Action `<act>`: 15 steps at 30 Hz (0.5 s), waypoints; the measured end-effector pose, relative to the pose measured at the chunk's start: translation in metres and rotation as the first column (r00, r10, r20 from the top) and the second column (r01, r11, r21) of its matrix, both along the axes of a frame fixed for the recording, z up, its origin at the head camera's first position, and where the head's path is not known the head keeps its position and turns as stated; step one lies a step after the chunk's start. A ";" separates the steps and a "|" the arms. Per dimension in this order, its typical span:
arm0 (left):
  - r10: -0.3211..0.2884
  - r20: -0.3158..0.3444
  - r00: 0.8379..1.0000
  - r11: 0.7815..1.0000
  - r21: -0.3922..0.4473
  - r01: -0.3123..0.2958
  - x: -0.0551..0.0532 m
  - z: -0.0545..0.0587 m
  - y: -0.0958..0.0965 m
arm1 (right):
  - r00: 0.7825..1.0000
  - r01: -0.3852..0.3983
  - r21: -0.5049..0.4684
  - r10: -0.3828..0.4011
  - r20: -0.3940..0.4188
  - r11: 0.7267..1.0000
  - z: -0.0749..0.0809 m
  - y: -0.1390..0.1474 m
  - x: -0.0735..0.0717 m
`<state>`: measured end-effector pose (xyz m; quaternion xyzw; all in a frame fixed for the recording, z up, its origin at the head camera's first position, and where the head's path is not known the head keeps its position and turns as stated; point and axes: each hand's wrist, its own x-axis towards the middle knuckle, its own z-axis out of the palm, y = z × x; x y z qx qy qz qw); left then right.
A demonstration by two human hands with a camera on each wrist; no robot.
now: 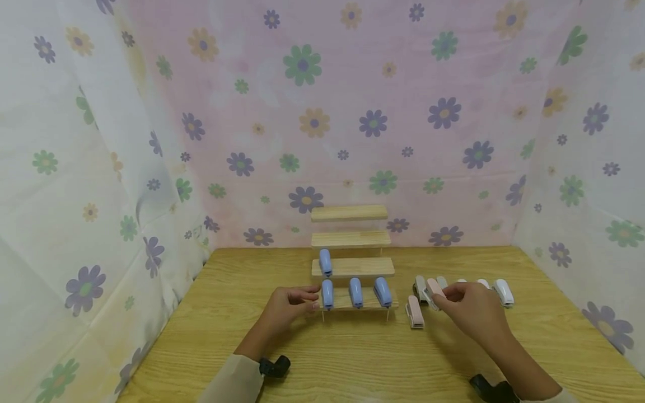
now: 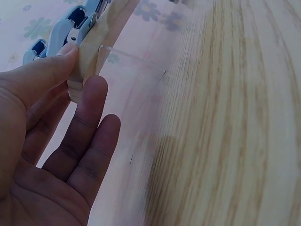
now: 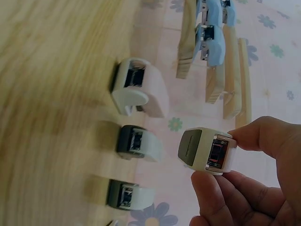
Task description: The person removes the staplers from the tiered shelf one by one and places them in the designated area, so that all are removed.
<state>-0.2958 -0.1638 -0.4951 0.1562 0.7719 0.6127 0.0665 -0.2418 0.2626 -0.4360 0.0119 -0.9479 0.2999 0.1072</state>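
Observation:
A stepped wooden rack [image 1: 352, 267] holds blue staplers: one [image 1: 327, 294] at the left of the lowest step, one [image 1: 355, 292] mid-step, one [image 1: 382, 291] toward the right, and another [image 1: 325, 262] on the second step's left end. My left hand [image 1: 286, 309] grips the left end of the lowest step between thumb and forefinger, the other fingers held loosely below. Raised just over the table, a pink stapler [image 3: 207, 149] is pinched between the thumb and fingertips of my right hand [image 1: 476, 312]. Another pink stapler [image 1: 415, 312] lies near the rack's right side.
Behind the right hand, a grey-beige stapler [image 1: 419, 288], a pale greenish one [image 1: 442, 281] and several white ones stand in a row, the outermost white stapler [image 1: 503, 292] at the right. The rack's two upper steps are bare wood. Flowered cloth [image 1: 342, 140] surrounds the wooden table [image 1: 353, 358].

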 end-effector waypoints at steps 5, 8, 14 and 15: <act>-0.005 -0.001 1.000 1.000 0.008 0.005 0.000 0.000 0.000 | 0.999 0.008 0.021 -0.008 0.041 1.000 -0.009 0.009 0.002; -0.011 0.004 1.000 1.000 0.020 0.011 -0.001 0.000 0.000 | 0.998 0.011 0.032 -0.013 0.062 0.999 -0.014 0.012 0.002; -0.007 -0.002 1.000 1.000 0.009 0.007 0.000 0.000 -0.001 | 0.995 0.012 0.026 -0.014 0.101 1.000 -0.021 0.015 0.000; -0.007 -0.005 1.000 1.000 0.006 0.007 0.001 0.000 0.000 | 0.994 0.012 0.023 -0.014 0.107 1.000 -0.022 0.015 0.000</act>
